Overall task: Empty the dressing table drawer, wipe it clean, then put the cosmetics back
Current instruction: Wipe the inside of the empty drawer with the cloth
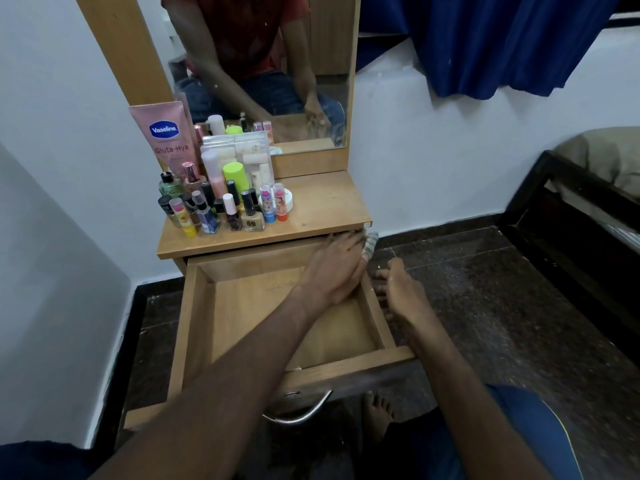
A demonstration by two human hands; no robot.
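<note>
Bare open drawer (242,306) — left hand (332,268) at its far corner (perhaps on a cloth (370,244)) — cosmetics (225,199) above.

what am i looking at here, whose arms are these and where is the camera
There is no machine here. A person wears a wide-angle camera on the head, so this single picture looks forward and down along their own two arms.

The left hand reaches to the far right corner of the open drawer, apparently pressing a cloth there; only a bit of the cloth shows past the hand. The right hand rests on the outside of the drawer's right wall, steadying it.

The drawer is pulled out and looks empty. The cosmetics, including a pink Vaseline tube, stand on the dressing table top. The mirror behind reflects the same person.
</note>
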